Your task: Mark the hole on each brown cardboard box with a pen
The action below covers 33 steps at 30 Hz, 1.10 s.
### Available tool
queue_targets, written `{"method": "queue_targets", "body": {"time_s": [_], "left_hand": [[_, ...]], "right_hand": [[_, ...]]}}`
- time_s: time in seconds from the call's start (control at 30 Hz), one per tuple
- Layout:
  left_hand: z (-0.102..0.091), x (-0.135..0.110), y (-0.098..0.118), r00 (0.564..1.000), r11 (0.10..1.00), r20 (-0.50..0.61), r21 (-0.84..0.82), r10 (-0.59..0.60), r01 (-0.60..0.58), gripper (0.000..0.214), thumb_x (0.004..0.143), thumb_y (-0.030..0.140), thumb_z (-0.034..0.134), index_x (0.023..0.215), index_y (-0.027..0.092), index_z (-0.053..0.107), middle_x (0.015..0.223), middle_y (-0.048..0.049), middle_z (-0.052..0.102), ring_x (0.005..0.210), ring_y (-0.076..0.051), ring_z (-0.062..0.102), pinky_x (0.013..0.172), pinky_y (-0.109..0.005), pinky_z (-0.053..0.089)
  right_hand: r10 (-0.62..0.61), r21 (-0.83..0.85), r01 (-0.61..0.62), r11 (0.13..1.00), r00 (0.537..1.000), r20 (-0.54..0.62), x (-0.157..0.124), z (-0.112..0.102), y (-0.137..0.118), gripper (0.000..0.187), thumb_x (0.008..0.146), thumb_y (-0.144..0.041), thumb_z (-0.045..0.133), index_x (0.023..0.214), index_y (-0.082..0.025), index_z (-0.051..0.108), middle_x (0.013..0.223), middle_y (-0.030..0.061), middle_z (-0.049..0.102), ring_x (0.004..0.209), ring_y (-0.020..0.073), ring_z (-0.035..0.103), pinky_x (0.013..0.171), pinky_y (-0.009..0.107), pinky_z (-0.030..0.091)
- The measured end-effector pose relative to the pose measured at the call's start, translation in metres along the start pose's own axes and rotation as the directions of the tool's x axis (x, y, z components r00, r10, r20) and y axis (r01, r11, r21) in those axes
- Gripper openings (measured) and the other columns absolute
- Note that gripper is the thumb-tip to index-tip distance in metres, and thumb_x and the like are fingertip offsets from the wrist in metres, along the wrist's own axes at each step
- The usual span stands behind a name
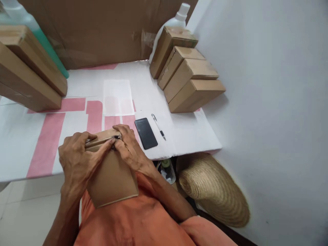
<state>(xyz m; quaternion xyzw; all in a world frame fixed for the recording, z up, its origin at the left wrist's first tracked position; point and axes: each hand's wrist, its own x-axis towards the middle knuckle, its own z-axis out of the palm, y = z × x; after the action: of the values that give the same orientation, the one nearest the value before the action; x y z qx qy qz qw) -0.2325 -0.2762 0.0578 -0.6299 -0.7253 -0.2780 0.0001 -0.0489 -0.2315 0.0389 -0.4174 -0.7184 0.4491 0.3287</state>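
Observation:
A flat brown cardboard box leans from my lap up against the table's front edge. My left hand grips its upper left end, fingers curled over the flap. My right hand pinches the upper right corner of the same flap, thumb pressed against the edge. The two hands almost touch at the top of the box. Something shiny and thin shows along the flap edge; I cannot make out what it is.
A black phone and a pen lie right of my hands on the white and pink table cover. Several brown boxes lean at the back right, more at the left. A straw hat lies under the table.

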Motion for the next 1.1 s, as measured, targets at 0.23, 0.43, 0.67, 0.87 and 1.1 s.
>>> {"method": "queue_targets", "body": {"time_s": [0.23,0.43,0.67,0.87,1.1], "left_hand": [[0.0,-0.003,-0.001,0.999,0.998,-0.002,-0.026,0.052,-0.052,0.05,0.099,0.074,0.062,0.093,0.026,0.072,0.093,-0.013,0.078,0.093,-0.04,0.069,0.081,-0.047,0.044],[0.006,-0.008,0.004,0.995,0.995,-0.045,-0.036,0.09,-0.092,0.04,0.099,0.065,0.069,0.098,0.026,0.076,0.094,-0.0106,0.079,0.098,-0.04,0.073,0.1,-0.058,0.044],[0.009,-0.008,0.004,0.997,0.997,-0.063,-0.054,0.05,-0.054,0.037,0.098,0.063,0.069,0.09,0.027,0.071,0.092,-0.0094,0.079,0.1,-0.039,0.074,0.107,-0.061,0.039],[0.006,-0.007,0.0,0.998,0.998,-0.054,-0.056,0.019,-0.022,0.046,0.094,0.071,0.07,0.086,0.026,0.067,0.088,-0.0108,0.076,0.098,-0.04,0.071,0.101,-0.058,0.041],[0.009,-0.004,-0.002,0.999,0.998,-0.047,-0.067,-0.012,0.009,0.046,0.091,0.07,0.072,0.081,0.026,0.063,0.085,-0.0096,0.073,0.094,-0.039,0.069,0.097,-0.057,0.042]], "right_hand": [[0.014,0.024,-0.016,1.0,0.996,0.084,0.002,0.004,0.002,0.057,0.107,-0.038,0.044,0.16,-0.016,0.043,0.167,0.018,0.047,0.159,0.0314,0.04,0.137,0.057,0.026],[0.022,0.099,-0.031,0.995,0.996,0.091,-0.008,-0.002,0.01,0.062,0.11,-0.041,0.044,0.168,-0.02,0.037,0.175,0.0148,0.041,0.166,0.0242,0.033,0.14,0.052,0.021],[0.018,0.096,-0.031,0.995,0.991,0.134,-0.021,0.007,0.01,0.086,0.108,-0.052,0.053,0.178,-0.024,0.013,0.187,0.0128,0.016,0.175,0.0267,0.009,0.142,0.059,0.009],[0.165,0.242,-0.148,0.959,0.985,-0.053,-0.022,-0.028,0.029,0.065,0.104,-0.065,0.056,0.157,-0.027,0.051,0.151,0.0143,0.065,0.132,0.03,0.068,0.103,0.046,0.06],[0.347,-0.246,-0.391,0.887,0.916,-0.204,-0.028,-0.059,0.065,0.023,0.099,-0.045,0.069,0.098,-0.023,0.068,0.075,-0.0004,0.068,0.072,0.0208,0.063,0.072,0.034,0.046]]}}
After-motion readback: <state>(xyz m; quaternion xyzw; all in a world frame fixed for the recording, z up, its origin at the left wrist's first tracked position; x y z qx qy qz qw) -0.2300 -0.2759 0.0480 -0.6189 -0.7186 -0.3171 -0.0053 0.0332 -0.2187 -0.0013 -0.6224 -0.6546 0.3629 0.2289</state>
